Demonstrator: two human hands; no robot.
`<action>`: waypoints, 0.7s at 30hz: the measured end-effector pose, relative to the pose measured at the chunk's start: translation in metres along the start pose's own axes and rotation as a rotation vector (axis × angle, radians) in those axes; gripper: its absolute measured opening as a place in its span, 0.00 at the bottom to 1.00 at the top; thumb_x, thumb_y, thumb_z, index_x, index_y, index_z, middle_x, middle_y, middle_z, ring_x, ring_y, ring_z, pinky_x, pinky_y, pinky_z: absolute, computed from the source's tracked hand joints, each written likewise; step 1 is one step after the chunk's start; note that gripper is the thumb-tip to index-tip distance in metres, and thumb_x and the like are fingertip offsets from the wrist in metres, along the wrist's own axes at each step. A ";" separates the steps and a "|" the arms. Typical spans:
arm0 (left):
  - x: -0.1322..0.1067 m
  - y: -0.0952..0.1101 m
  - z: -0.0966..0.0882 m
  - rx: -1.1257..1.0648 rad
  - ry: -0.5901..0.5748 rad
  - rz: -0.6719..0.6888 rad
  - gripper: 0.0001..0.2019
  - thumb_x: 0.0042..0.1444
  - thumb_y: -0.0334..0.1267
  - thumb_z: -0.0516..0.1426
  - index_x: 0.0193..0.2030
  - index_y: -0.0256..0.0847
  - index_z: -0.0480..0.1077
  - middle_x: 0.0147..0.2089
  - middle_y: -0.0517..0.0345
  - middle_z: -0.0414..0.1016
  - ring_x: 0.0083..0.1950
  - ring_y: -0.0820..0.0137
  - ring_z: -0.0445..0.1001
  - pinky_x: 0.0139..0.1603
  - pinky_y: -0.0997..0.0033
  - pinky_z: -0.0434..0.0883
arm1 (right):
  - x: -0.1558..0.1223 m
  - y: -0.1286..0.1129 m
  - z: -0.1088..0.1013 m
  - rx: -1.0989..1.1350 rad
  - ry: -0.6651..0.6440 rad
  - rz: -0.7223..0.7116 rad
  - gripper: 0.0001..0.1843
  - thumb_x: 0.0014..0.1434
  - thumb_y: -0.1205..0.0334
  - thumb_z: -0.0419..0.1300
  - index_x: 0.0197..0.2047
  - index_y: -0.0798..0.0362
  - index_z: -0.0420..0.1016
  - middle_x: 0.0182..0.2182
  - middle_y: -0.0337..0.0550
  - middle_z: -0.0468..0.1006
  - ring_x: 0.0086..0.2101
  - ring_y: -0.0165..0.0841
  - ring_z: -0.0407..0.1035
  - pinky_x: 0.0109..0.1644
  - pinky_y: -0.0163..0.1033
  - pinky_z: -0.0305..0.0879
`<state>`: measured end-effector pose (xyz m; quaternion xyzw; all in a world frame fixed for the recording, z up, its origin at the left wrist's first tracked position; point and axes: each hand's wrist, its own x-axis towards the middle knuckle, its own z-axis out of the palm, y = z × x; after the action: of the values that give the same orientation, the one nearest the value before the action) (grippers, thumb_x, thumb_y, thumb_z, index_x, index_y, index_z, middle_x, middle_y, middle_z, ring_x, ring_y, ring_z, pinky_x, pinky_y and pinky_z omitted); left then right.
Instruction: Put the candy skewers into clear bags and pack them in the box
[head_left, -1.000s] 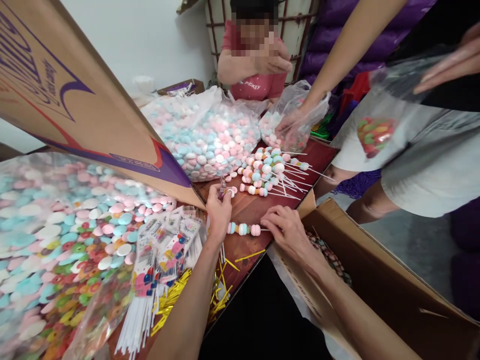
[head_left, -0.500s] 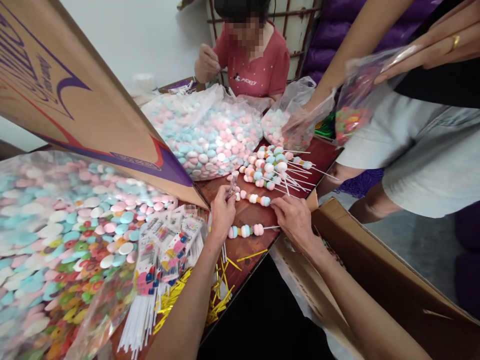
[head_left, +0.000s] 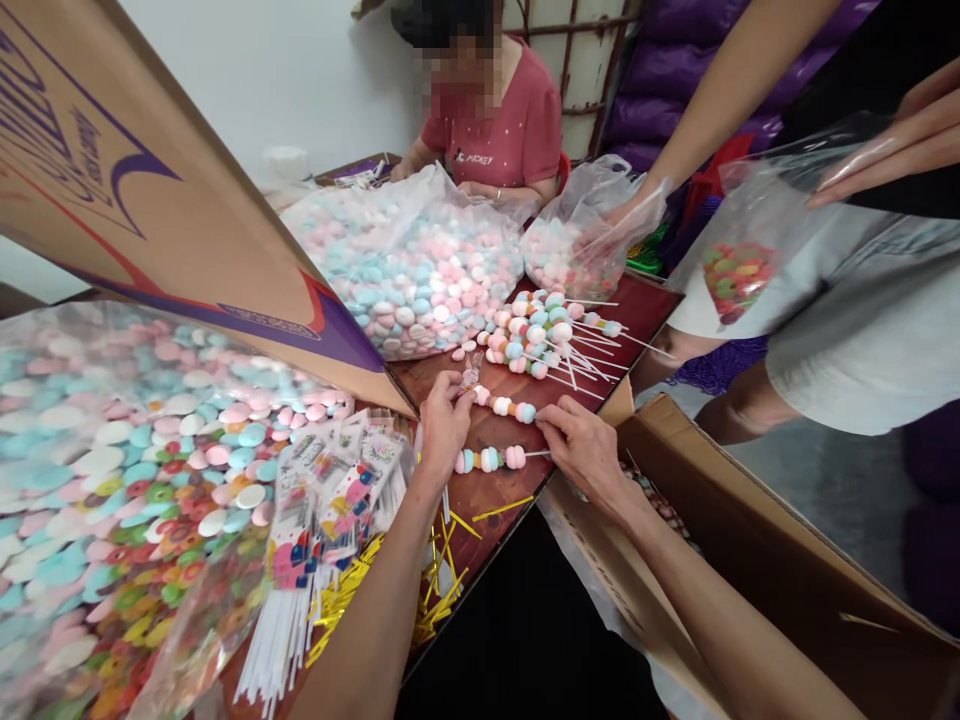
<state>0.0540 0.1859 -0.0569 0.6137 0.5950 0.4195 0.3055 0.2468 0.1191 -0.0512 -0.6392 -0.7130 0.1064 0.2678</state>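
My left hand (head_left: pixel 444 425) is closed on a small clear wrapper (head_left: pixel 471 370) at the tip of a marshmallow skewer (head_left: pixel 504 406). My right hand (head_left: pixel 583 445) pinches the stick end of that same skewer, so it spans between both hands above the red-brown table (head_left: pixel 525 490). Just below it, a second skewer (head_left: pixel 491 459) with blue, white and pink pieces lies flat on the table, between my hands. A pile of finished skewers (head_left: pixel 544 335) lies further back.
Large clear bags of pink, blue and white marshmallows sit at left (head_left: pixel 112 450) and centre back (head_left: pixel 412 270). Printed wrappers (head_left: pixel 330 490), white sticks (head_left: pixel 274 640) and gold twist ties (head_left: pixel 442 570) lie near me. Cardboard boxes flank me (head_left: pixel 750 560). A seated person (head_left: pixel 495 130) and a standing person's bag-holding hands (head_left: pixel 885 150) work opposite.
My right hand left the lying skewer, reached to the pile and drew one skewer toward me. My left hand rose with the wrapper to meet its tip. The standing person shifted the candy bag.
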 end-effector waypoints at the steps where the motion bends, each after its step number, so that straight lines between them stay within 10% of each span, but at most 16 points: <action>1: 0.000 0.000 0.000 0.008 -0.004 0.002 0.07 0.55 0.31 0.56 0.40 0.44 0.65 0.41 0.57 0.79 0.45 0.66 0.79 0.47 0.68 0.69 | 0.000 -0.001 0.000 -0.001 -0.001 0.000 0.13 0.66 0.62 0.51 0.34 0.50 0.76 0.30 0.39 0.70 0.32 0.30 0.66 0.30 0.36 0.48; 21: -0.004 0.003 -0.006 0.192 -0.012 0.091 0.06 0.58 0.35 0.55 0.43 0.45 0.68 0.36 0.60 0.76 0.38 0.67 0.74 0.41 0.70 0.66 | 0.014 -0.024 0.018 0.060 -0.041 0.051 0.12 0.64 0.65 0.51 0.30 0.51 0.71 0.31 0.39 0.71 0.32 0.31 0.65 0.29 0.36 0.44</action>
<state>0.0503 0.1808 -0.0525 0.6690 0.6022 0.3703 0.2295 0.2169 0.1323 -0.0509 -0.6464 -0.6984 0.1473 0.2695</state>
